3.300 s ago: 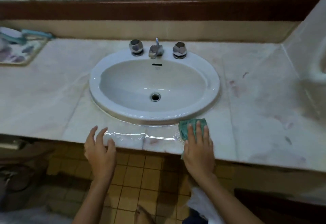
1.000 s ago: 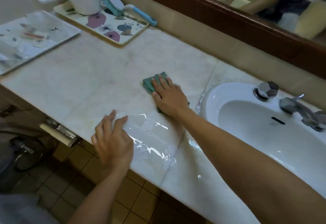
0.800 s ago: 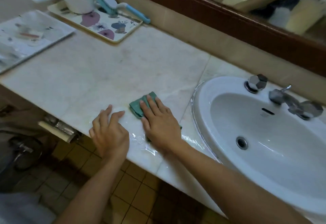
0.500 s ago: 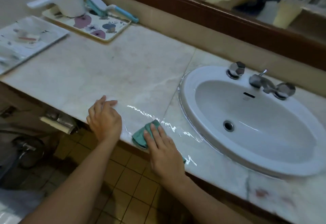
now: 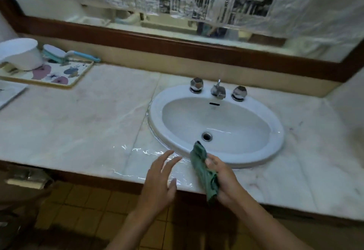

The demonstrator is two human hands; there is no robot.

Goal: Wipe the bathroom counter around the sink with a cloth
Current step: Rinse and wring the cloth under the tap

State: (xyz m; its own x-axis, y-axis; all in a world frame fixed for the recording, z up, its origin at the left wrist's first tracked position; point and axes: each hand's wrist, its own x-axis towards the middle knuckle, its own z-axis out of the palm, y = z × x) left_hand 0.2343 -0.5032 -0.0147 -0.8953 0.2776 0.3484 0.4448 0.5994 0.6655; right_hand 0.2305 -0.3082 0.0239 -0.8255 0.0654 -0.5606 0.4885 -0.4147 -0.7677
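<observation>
My right hand [image 5: 223, 180] grips a bunched green cloth [image 5: 203, 171] lifted off the marble counter [image 5: 82, 123], in front of the near rim of the white oval sink [image 5: 273, 149]. The cloth hangs crumpled from my fingers, its top end over the rim. My left hand [image 5: 158, 182] hovers just to the left above the counter's front edge, fingers spread and holding nothing. A wet streak [image 5: 141, 153] glistens on the counter left of the sink and along the front.
A chrome tap with two faceted knobs [image 5: 218, 90] stands behind the basin. At the far left a floral tray [image 5: 57, 76] carries a white scoop [image 5: 19, 52] and a blue brush [image 5: 65, 54]. A wood-framed mirror runs along the back, a tiled wall rises at right.
My right hand has lifted the cloth off the counter and bunched it, moving right toward the sink front. My left hand came off the counter edge and opened. The view swung right.
</observation>
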